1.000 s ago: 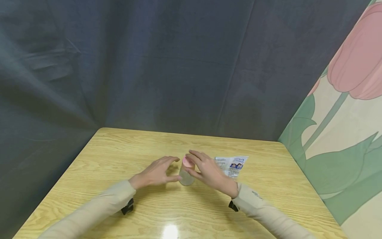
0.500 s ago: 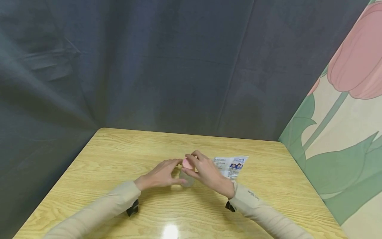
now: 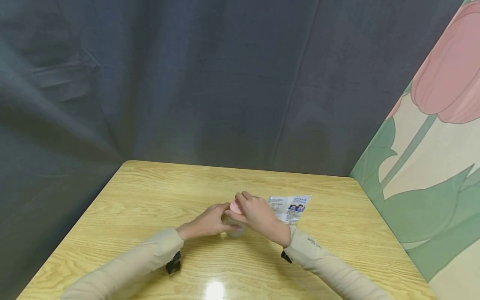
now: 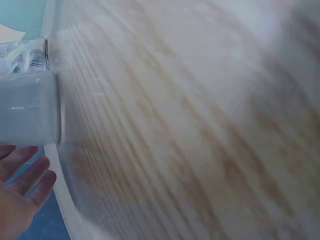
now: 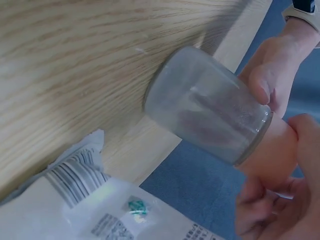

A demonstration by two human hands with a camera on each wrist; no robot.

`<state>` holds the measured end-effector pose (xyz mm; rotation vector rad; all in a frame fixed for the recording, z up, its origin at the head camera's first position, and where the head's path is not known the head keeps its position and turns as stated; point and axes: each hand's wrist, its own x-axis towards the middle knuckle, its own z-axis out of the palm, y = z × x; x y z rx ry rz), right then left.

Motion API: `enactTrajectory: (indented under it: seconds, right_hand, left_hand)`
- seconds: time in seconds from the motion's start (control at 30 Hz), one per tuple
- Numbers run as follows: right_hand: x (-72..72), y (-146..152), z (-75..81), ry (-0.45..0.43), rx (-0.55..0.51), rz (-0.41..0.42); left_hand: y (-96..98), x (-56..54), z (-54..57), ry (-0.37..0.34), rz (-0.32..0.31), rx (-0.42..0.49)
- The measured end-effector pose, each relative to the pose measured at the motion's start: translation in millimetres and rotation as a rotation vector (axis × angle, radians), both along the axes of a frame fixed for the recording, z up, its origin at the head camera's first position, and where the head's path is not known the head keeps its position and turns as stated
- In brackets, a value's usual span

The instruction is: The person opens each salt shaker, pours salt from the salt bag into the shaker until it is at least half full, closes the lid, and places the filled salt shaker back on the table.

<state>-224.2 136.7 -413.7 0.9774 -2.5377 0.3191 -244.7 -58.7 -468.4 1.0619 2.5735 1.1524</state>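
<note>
A translucent, frosted bottle [image 5: 205, 102] with a pink cap [image 5: 272, 147] stands upright on the table [image 3: 168, 187], between both hands. My left hand [image 3: 210, 221] holds the bottle at its upper side, thumb in front near the rim; in the left wrist view its fingers [image 4: 30, 180] show beside the bottle. With curled fingers and thumb, my right hand [image 3: 260, 214] grips the pink cap from the right. From the head, the hands cover most of the bottle, leaving its base and a bit of the cap visible.
A white printed plastic packet [image 3: 294, 207] lies right behind the right hand; its barcode end shows in the right wrist view. Dark curtain [image 3: 225, 104] hangs along the table's back and left. A tulip-patterned cloth [image 3: 423, 187] borders the right.
My left hand has moved right and closed in on the bottle. The right hand's fingers have curled round the cap. Bottle and packet stay in about the same place.
</note>
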Motion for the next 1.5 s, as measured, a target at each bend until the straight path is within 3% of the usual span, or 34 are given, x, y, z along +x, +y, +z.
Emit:
enactTrajectory:
  seconds: [0.13, 0.27, 0.43, 0.57, 0.93, 1.17, 1.5]
  right_hand:
    - [-0.1, -2, -1.3, 0.057, 0.044, -0.060]
    - [-1.0, -4, -3.9, 0.125, 0.083, -0.106]
    - [-1.0, -6, -6.3, 0.175, 0.111, -0.123]
    - [-1.8, -7, -8.7, 0.175, 0.117, -0.124]
    - [-7.8, -4, -6.8, 0.127, 0.115, -0.045]
    - [-10.2, -2, -4.1, 0.143, 0.127, -0.009]
    - [-14.4, 4, 0.8, 0.041, 0.170, 0.124]
  left_hand:
    - [2.5, 1.6, 0.4, -0.027, -0.015, 0.036]
    - [6.5, 2.4, -0.9, -0.010, -0.050, 0.049]
    - [10.3, 3.8, -3.6, -0.001, -0.056, 0.086]
    - [10.2, 5.8, -3.7, -0.045, -0.060, 0.121]
    - [9.3, 2.6, -3.9, -0.008, -0.070, 0.088]
    - [10.4, 2.7, -1.9, 0.021, -0.079, 0.091]
    - [8.8, -0.9, -6.9, 0.016, -0.106, 0.081]
